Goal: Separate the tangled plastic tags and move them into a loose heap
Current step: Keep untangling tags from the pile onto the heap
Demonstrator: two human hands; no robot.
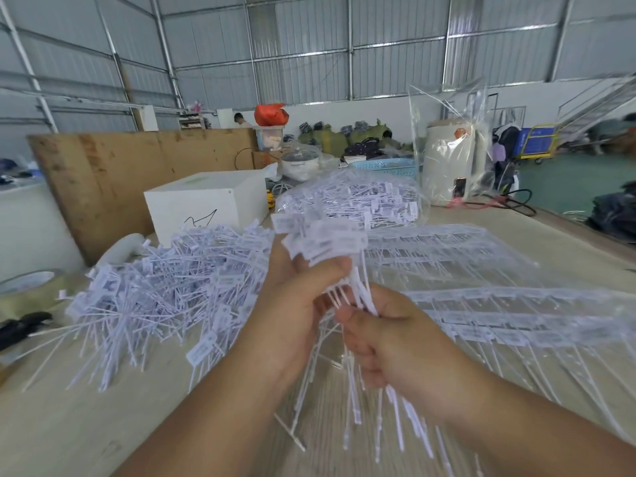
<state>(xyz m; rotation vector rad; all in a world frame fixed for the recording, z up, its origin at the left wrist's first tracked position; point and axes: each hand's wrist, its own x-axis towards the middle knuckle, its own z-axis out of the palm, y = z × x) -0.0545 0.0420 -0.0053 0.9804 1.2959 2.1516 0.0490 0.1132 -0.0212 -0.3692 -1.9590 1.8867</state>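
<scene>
A bunch of white plastic tags [323, 241] is held up over the table, label heads at the top and thin tails hanging down. My left hand [296, 297] grips the bunch just below the heads. My right hand [382, 339] grips the tails lower down, thumb across them. A loose heap of separated tags [165, 287] lies on the table to the left. Flat connected rows of tags [499, 304] lie to the right. A clear bag full of tags [354, 197] sits behind the hands.
A white box [206, 201] stands behind the heap, with a plywood board [120, 173] leaning at the back. A tape roll [31, 284] and a black tool [20, 327] lie at the left edge. A cream appliance wrapped in plastic [447, 160] stands at the back right.
</scene>
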